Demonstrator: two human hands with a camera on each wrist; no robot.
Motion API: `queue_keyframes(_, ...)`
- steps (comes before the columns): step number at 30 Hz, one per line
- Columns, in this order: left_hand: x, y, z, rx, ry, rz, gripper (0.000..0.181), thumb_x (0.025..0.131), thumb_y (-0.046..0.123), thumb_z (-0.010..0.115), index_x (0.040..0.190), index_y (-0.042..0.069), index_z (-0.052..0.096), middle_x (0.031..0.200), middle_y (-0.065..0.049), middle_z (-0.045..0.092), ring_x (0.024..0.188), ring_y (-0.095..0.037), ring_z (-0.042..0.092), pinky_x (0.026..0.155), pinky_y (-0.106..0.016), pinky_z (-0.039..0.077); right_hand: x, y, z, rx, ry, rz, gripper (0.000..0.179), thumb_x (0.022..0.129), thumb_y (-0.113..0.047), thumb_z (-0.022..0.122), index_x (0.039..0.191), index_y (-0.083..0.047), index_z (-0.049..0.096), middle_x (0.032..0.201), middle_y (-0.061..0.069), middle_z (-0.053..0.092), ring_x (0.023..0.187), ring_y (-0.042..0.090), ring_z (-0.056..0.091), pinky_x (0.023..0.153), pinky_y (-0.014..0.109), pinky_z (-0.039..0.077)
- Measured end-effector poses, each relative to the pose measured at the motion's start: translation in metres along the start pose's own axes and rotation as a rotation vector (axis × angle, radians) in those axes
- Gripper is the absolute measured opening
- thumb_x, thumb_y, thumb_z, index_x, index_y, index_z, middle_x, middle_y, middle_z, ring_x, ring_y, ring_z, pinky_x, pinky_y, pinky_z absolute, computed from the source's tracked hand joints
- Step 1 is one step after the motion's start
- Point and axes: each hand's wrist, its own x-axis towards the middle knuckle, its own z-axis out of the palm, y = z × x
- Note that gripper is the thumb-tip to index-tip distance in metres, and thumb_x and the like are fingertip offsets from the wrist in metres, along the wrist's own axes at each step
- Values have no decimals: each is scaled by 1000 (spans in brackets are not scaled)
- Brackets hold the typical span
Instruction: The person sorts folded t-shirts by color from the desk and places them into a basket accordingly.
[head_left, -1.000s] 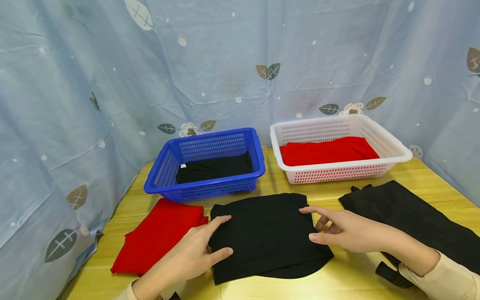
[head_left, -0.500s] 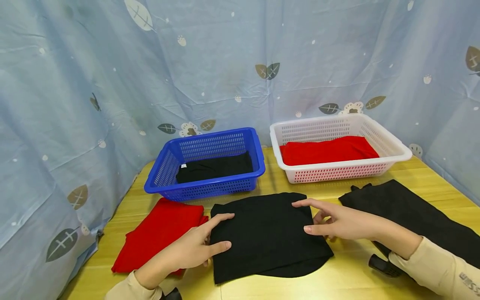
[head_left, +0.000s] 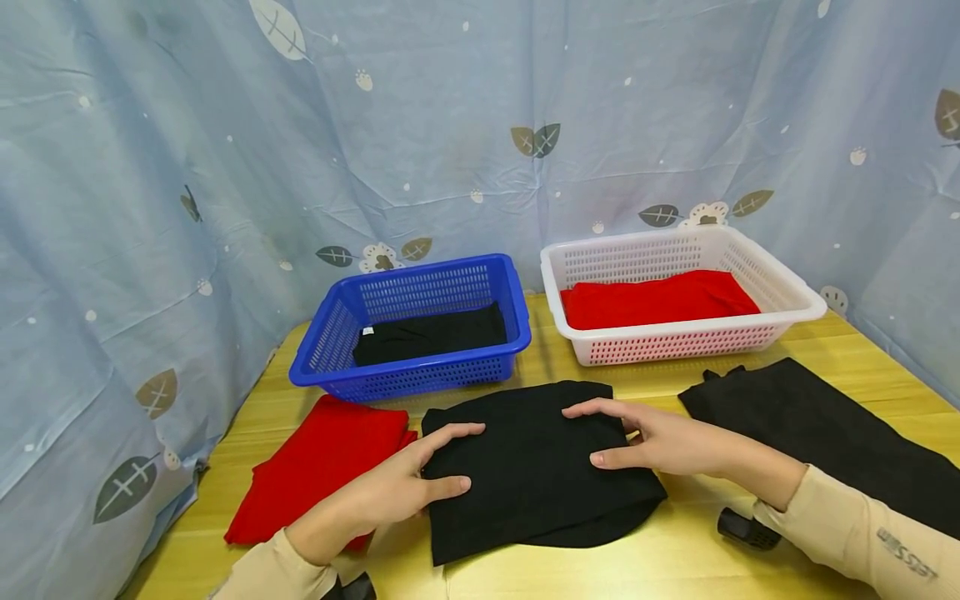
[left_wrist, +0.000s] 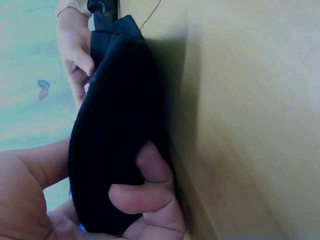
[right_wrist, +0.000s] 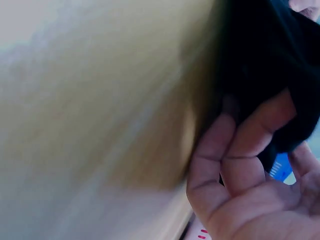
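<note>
A folded black garment (head_left: 532,475) lies at the middle of the table in the head view. My left hand (head_left: 408,477) grips its left side, thumb and forefinger spread over the top. At the opposite side my right hand (head_left: 648,437) holds it the same way. The left wrist view shows curled fingers (left_wrist: 145,197) beneath the dark cloth (left_wrist: 115,100), whose edge stands off the wood. Beneath the cloth (right_wrist: 270,65) in the right wrist view, the right fingers (right_wrist: 242,172) are also bent. The fingers under the garment are hidden from the head camera.
Behind stands a blue basket (head_left: 420,385) with a folded black garment (head_left: 438,335) inside. A white basket (head_left: 682,342) beside it holds red cloth (head_left: 660,300). Folded red cloth (head_left: 322,467) lies on the left, another black garment (head_left: 810,433) on the right. A patterned curtain (head_left: 450,125) hangs behind.
Both hands have moved inward over the black garment, the right one leftward and slightly away from me. The garment's near right edge has shifted a little. The baskets have stayed put.
</note>
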Motion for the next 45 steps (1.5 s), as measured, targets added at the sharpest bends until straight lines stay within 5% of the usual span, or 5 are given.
queue_keyframes(10,6,-3,7,-195,31,-10,66,103,10,69,162,28,46,150,-14,61,125,-30,72,100,-42,63,2,2,6,-16,60,-22,55,101,-32,75,153,-26,58,159,15,55,144,45,49,112,75,44)
queue_keyframes(17,8,-5,8,-150,56,24,64,102,4,67,160,23,48,151,-15,62,126,-31,72,102,-40,62,0,0,6,-3,89,-25,53,100,-30,77,151,-24,62,156,14,58,140,42,53,109,70,49)
queue_keyframes(25,6,-6,9,-111,71,58,62,102,5,67,158,24,51,149,-15,64,127,-30,71,102,-37,62,-2,-2,5,-36,118,-39,51,98,-33,80,146,-28,65,145,9,66,120,27,59,88,27,53)
queue_keyframes(35,4,-6,9,-139,75,53,61,101,5,68,157,23,52,146,-14,66,126,-28,71,102,-35,61,-3,-4,6,-2,114,-48,51,98,-28,80,146,-23,66,142,9,66,104,18,56,75,26,48)
queue_keyframes(45,1,-2,9,-5,237,15,77,96,8,78,163,27,45,157,-17,55,134,-34,63,109,-52,57,-1,0,5,25,100,-49,50,97,-21,80,145,-15,67,126,7,71,66,10,41,60,26,37)
